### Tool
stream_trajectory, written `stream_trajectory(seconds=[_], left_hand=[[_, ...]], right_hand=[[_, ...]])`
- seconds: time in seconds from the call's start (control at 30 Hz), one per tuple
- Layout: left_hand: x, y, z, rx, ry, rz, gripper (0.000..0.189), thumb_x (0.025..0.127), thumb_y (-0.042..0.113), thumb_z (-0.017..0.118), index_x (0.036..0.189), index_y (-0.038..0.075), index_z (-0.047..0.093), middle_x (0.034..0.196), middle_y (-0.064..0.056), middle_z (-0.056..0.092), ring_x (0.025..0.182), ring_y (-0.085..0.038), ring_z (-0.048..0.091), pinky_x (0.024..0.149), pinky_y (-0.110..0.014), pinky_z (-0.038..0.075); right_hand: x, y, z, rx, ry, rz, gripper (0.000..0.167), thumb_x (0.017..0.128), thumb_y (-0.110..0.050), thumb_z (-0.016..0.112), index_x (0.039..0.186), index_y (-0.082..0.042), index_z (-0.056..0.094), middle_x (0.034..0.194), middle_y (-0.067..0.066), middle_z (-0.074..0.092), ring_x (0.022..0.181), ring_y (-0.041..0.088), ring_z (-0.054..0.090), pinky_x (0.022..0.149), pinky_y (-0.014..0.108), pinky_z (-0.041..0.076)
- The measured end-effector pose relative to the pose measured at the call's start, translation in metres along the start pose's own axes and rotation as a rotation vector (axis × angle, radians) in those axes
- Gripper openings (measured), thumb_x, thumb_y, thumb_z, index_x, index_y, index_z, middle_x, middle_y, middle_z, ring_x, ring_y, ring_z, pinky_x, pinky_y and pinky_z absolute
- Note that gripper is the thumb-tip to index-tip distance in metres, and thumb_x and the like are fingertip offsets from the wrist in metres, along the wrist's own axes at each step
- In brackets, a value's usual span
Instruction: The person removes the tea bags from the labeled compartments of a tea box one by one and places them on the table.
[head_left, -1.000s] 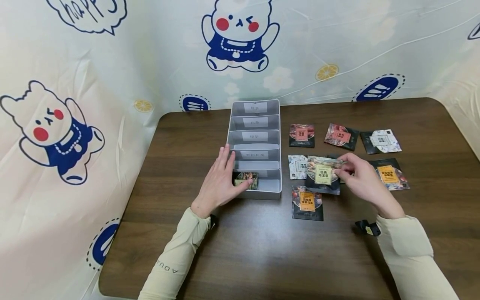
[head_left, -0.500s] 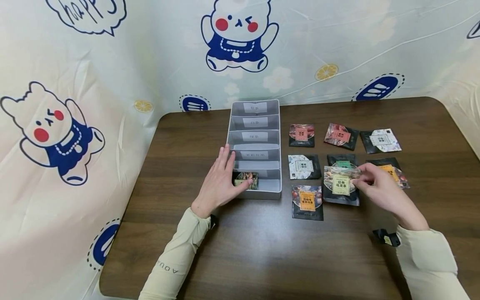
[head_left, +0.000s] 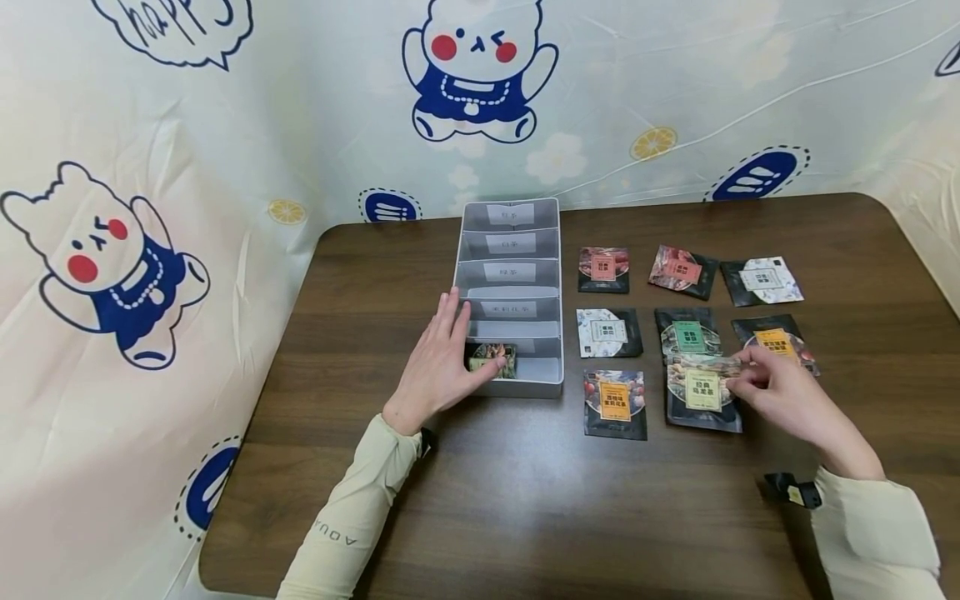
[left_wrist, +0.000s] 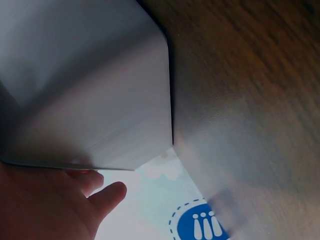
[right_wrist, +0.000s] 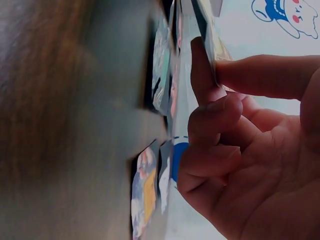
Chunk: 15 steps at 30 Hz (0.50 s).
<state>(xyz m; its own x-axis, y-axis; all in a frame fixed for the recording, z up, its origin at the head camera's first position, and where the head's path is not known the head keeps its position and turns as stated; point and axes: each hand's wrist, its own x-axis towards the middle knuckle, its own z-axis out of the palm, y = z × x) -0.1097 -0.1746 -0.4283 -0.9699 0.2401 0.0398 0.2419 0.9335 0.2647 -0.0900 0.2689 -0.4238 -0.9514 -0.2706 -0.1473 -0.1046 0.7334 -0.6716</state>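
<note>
My right hand pinches the right edge of a black tea sachet with a yellow-green label. The right wrist view shows the sachet edge-on between thumb and fingers, raised off the table. Just behind it lies a green-labelled sachet, its near edge overlapped in the head view. My left hand rests against the left side of a grey divided box, fingers straight, thumb over the front compartment. In that compartment sits a green patterned sachet, partly hidden by the thumb. The left wrist view shows the box wall up close.
Several more sachets lie right of the box, among them red ones, white ones and orange-labelled ones. Paper labels mark the compartments. A printed curtain hangs behind the brown table.
My right hand has carried the yellow-green-labelled sachet rightward and nearer to me, uncovering the white sachet beside the box and most of the green-labelled one. The left hand has stayed in place.
</note>
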Motion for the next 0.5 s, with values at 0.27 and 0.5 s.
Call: stream_trajectory(seconds=[0.27, 0.5], left_hand=[[0.001, 0.000, 0.001, 0.009, -0.002, 0.002, 0.103, 0.084, 0.079, 0.039, 0.152, 0.002, 0.027, 0.164, -0.006, -0.002, 0.152, -0.023, -0.001, 0.120, -0.044, 0.020], [0.000, 0.001, 0.000, 0.003, -0.002, -0.002, 0.102, 0.084, 0.078, 0.041, 0.151, 0.002, 0.028, 0.164, -0.007, -0.002, 0.152, -0.023, -0.001, 0.120, -0.044, 0.019]], right_hand=[[-0.005, 0.009, 0.004, -0.021, -0.075, 0.031, 0.017, 0.089, -0.007, 0.061, 0.101, 0.004, 0.060, 0.078, 0.004, 0.066, 0.061, 0.004, 0.045, 0.054, 0.024, 0.035], [-0.007, 0.015, 0.008, -0.037, -0.086, 0.054, 0.018, 0.090, -0.011, 0.061, 0.100, 0.003, 0.061, 0.080, 0.004, 0.068, 0.064, 0.003, 0.046, 0.058, 0.022, 0.036]])
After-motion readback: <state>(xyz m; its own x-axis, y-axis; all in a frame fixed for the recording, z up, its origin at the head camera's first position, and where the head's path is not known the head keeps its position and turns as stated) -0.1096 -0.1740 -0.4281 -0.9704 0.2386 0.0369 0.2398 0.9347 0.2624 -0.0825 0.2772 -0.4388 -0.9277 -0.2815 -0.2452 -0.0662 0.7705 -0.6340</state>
